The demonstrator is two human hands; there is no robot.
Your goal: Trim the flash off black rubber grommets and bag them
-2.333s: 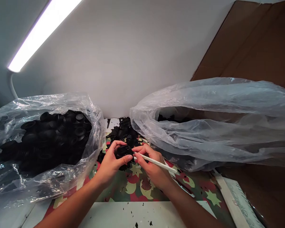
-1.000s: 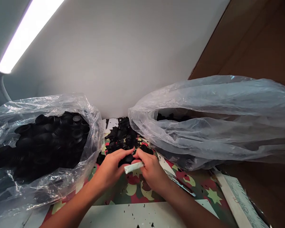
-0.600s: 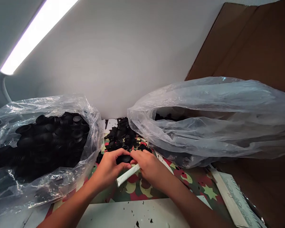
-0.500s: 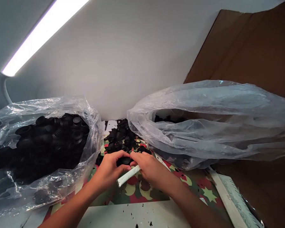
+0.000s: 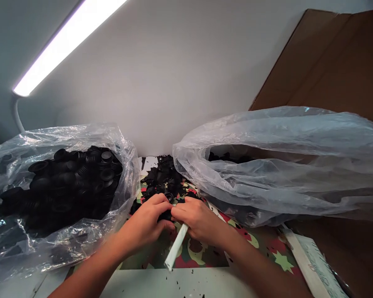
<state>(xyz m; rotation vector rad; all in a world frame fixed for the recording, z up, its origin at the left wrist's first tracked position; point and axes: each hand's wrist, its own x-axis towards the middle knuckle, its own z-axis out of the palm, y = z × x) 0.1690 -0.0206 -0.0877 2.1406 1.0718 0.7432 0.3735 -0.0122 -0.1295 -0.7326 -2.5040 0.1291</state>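
My left hand (image 5: 147, 219) is closed on a black rubber part (image 5: 165, 215), mostly hidden behind the fingers. Close against it, my right hand (image 5: 199, 217) grips a white stick-like handle (image 5: 176, 249) that slants down toward me; the tool's other end cannot be seen. The fingertips of both hands meet at the black part. Just beyond them lies a heap of black rubber scraps and parts (image 5: 164, 176) on a patterned cloth (image 5: 202, 252).
On the left, a clear plastic bag (image 5: 129, 165) holds many black ribbed rubber parts (image 5: 65, 182). Another plastic bag (image 5: 267, 178) lies right, before a cardboard box (image 5: 326, 62). A lit lamp (image 5: 68, 45) hangs upper left. Black crumbs dot the white surface (image 5: 143, 283) nearest me.
The white handle has swung to a steeper slant, its near end lower and closer to me. My right wrist has turned, and the whole view has shifted slightly.
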